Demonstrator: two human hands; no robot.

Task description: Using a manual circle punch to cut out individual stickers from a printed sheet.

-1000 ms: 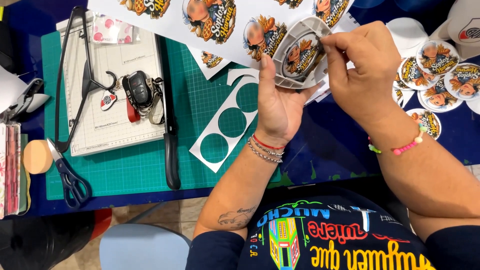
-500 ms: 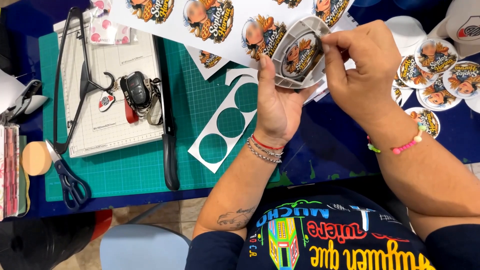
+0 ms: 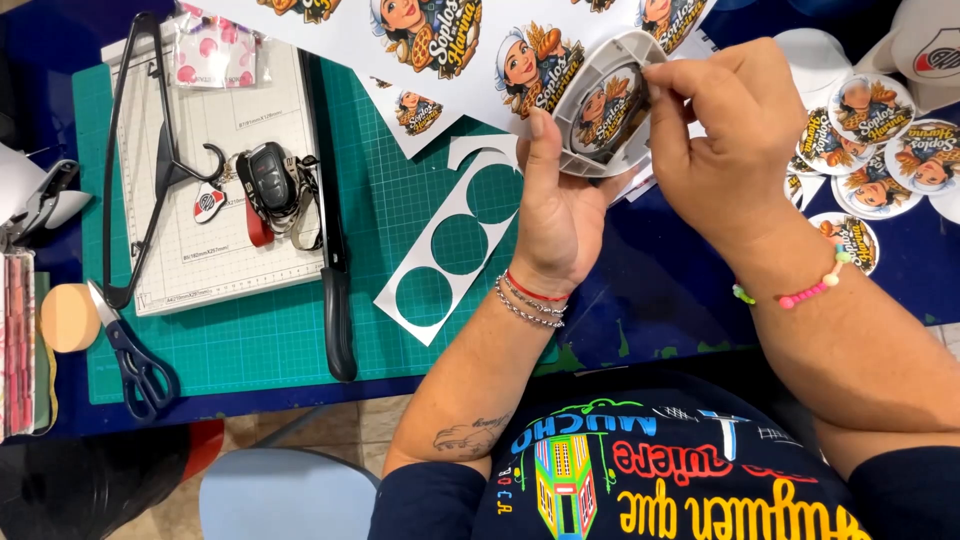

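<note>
White lid (image 3: 605,105), left hand (image 3: 555,215), right hand (image 3: 735,150)

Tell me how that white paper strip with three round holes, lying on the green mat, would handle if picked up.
The paper strip looks thin and flat, so probably floppy and very light. Its narrow bridges between holes may tear or crease easily. Lying flush on the cutting mat, it may need an edge lifted first.

Hidden and cut-off parts

The right hand (image 3: 730,140) covers the white round container's (image 3: 605,105) right rim; the sticker sheet (image 3: 480,40) and white cap (image 3: 925,45) run off the top edge.
</note>
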